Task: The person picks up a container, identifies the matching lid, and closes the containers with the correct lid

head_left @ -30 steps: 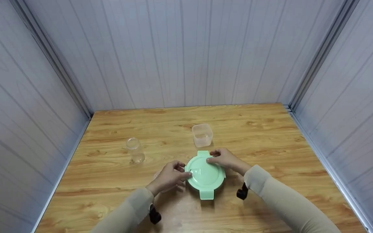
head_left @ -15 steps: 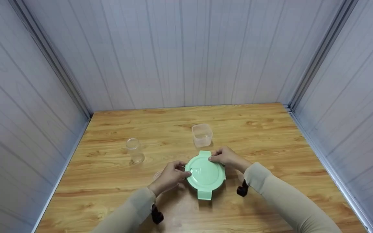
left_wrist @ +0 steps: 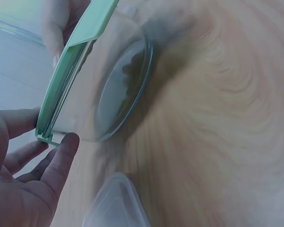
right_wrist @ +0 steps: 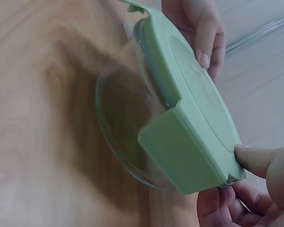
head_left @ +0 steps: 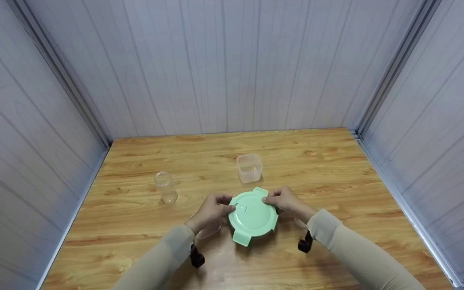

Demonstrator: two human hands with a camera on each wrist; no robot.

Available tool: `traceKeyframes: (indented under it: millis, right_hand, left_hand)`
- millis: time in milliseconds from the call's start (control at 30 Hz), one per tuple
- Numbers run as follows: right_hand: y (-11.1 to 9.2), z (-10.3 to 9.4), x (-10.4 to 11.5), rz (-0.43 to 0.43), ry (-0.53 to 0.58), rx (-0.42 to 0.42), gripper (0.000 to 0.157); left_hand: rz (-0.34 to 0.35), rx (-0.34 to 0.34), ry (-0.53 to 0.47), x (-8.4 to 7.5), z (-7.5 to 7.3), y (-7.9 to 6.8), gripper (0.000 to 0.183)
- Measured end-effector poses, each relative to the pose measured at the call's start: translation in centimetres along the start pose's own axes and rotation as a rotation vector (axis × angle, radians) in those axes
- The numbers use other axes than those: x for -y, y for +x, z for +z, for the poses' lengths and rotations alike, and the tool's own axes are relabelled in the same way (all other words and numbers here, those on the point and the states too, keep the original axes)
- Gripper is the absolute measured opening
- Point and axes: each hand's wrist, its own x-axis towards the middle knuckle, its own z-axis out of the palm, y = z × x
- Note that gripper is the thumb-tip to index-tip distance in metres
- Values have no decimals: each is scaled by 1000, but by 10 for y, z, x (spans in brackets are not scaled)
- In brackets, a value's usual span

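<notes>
A round clear glass food container (left_wrist: pixel 125 90) stands on the wooden table between the two hands. Its mint-green lid (head_left: pixel 253 215) lies over the rim, its side flaps unlatched; one flap (right_wrist: pixel 180 149) shows broadly in the right wrist view. My left hand (head_left: pixel 212 211) pinches the lid's left edge, thumb on top and fingertips below at a flap. On the far right edge, my right hand (head_left: pixel 288 201) grips the lid too, thumb on its top and the other fingers curled beneath.
Behind the container stands a small square clear plastic tub (head_left: pixel 249 168). A clear jar (head_left: pixel 166 187) is at the left. By the left wrist lies a flat clear plastic lid (head_left: pixel 210 230), and another clear piece (head_left: pixel 299 222) shows partly under the right wrist. Panel walls enclose the table.
The green lid has turned clockwise as seen from above, its far flap shifting right and its near flap left. Both hands have kept hold of it and moved slightly with it.
</notes>
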Motion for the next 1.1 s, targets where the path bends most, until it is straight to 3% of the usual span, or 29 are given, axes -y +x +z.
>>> traceKeyframes:
  millis: [67,133,567,833,933,1033,1100]
  right_hand:
    - [-3,0,-2,5,25,-11,32]
    - [-7,1,-4,-1,43,-23,32]
    - [-20,12,-14,-17,95,-121,23]
    - [-23,9,-14,-4,90,-130,23]
    - [-24,6,-14,33,122,-140,28]
    - [-22,3,-11,57,134,-156,44]
    - [-18,-1,-8,30,93,-158,55]
  left_hand:
    - [25,-17,94,-2,-2,4,40]
    - [23,-9,122,-4,-5,8,40]
    - [35,69,200,-18,-10,27,33]
    - [29,33,220,-21,-7,29,34]
    - [30,4,229,-19,-4,26,42]
    - [30,-27,212,-16,-2,19,53]
    - [29,-49,183,-16,0,13,60]
